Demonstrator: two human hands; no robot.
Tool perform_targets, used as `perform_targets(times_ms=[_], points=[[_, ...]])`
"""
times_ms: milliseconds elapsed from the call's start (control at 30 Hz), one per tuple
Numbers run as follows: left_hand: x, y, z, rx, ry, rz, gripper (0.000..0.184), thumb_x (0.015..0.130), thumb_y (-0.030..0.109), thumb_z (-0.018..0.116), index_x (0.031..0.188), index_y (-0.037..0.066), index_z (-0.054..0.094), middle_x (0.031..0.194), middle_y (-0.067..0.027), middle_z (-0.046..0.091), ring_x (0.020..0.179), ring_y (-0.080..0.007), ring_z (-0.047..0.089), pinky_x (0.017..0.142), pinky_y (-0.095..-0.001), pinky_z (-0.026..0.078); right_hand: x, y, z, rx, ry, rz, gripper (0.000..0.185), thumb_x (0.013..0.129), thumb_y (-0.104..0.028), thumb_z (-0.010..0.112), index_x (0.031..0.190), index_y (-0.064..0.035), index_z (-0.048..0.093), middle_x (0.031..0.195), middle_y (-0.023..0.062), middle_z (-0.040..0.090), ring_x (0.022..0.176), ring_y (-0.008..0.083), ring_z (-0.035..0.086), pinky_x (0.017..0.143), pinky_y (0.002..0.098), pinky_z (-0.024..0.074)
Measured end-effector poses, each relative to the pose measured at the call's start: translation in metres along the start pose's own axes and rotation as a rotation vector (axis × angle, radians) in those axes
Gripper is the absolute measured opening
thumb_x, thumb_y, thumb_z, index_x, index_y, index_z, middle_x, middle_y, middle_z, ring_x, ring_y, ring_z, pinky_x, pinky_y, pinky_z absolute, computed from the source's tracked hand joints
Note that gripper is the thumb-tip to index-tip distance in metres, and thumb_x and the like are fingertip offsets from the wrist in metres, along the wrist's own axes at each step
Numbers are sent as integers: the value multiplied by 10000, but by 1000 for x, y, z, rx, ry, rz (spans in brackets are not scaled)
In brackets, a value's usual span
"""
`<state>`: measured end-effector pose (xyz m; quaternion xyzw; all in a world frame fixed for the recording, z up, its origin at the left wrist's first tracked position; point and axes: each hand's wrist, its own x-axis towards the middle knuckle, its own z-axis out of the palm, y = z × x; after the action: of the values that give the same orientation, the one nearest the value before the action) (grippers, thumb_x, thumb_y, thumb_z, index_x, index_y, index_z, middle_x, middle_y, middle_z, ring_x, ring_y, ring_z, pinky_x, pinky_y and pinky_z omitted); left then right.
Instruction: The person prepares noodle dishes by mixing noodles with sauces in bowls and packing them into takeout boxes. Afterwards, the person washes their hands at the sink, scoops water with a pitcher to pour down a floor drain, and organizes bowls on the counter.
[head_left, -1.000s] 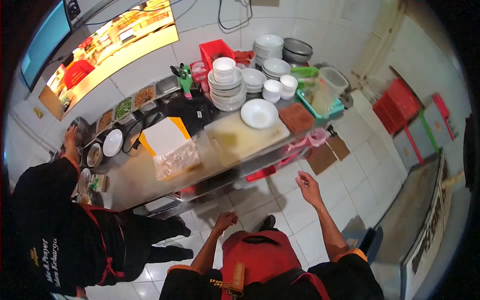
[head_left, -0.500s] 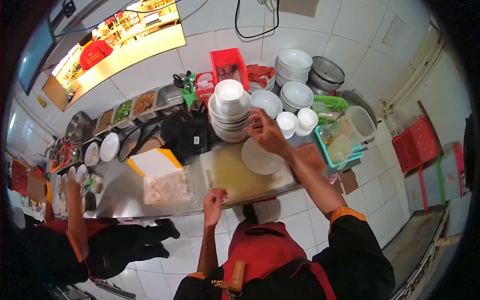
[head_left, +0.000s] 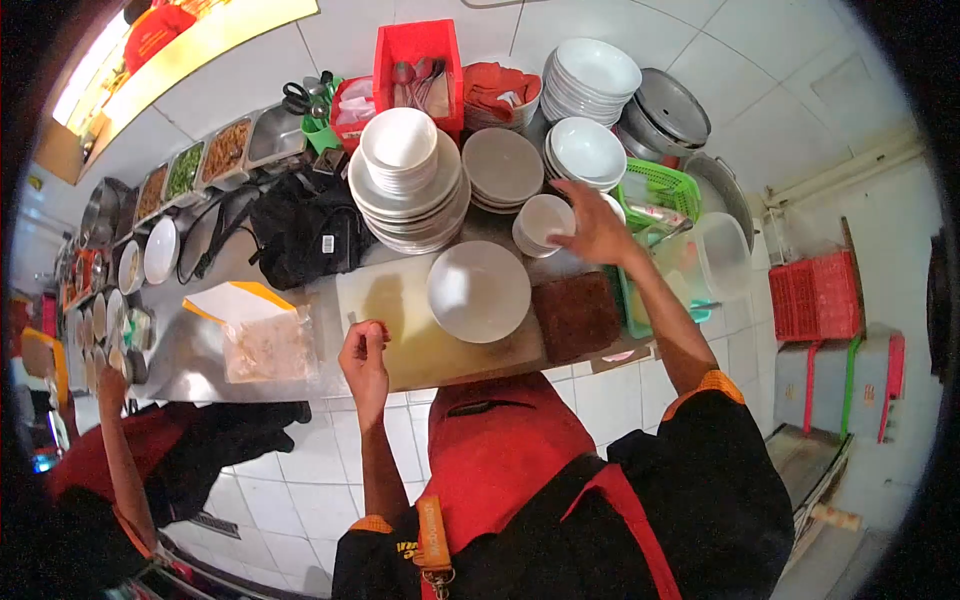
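Note:
My right hand [head_left: 598, 228] is at the small white bowls [head_left: 543, 222], thumb and fingers apart by the rim of the left stack. Whether it grips a bowl cannot be told. My left hand [head_left: 366, 352], its fingers curled and nothing visible in them, hovers over the front edge of the cutting board [head_left: 400, 350]. A single white bowl [head_left: 478, 290] sits on the board between my hands. Right of it is a dark brown square block [head_left: 577, 316]. Behind the board rises a tall stack of white plates [head_left: 410, 215] topped by small bowls [head_left: 400, 150].
A clear bag of pale food [head_left: 268, 345] lies left of the board near a black bag [head_left: 305, 230]. Food trays [head_left: 226, 152], a red bin [head_left: 415, 50], larger bowls [head_left: 590, 80] and green baskets [head_left: 660, 190] line the back. A co-worker's arm [head_left: 125, 450] is at far left.
My right hand has moved from beside the tall plate stack to the small bowls on the right. My left hand stays curled near the board's front edge. The view has shifted.

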<state>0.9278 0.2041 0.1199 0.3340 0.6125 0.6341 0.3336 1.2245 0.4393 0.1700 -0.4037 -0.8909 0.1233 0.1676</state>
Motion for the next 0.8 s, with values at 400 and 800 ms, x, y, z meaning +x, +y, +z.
perform_targets(times_ms=[400, 800], points=[[-33, 10, 122, 385, -253, 256, 102, 840, 86, 615, 906, 8, 616, 811, -114, 606, 721, -219, 590, 665, -297, 466, -2, 43, -3, -366, -312, -325, 443, 527, -296, 812, 932, -192, 666, 1398, 81, 343, 1324, 327, 249, 1055, 574, 146], [-26, -2, 109, 331, -328, 164, 121, 838, 92, 626, 932, 15, 626, 794, -105, 609, 698, -196, 580, 651, -296, 466, -62, 23, -8, -5, -155, -163, 360, 643, -330, 767, 893, -118, 619, 1360, 140, 381, 1305, 308, 281, 1060, 522, 154]])
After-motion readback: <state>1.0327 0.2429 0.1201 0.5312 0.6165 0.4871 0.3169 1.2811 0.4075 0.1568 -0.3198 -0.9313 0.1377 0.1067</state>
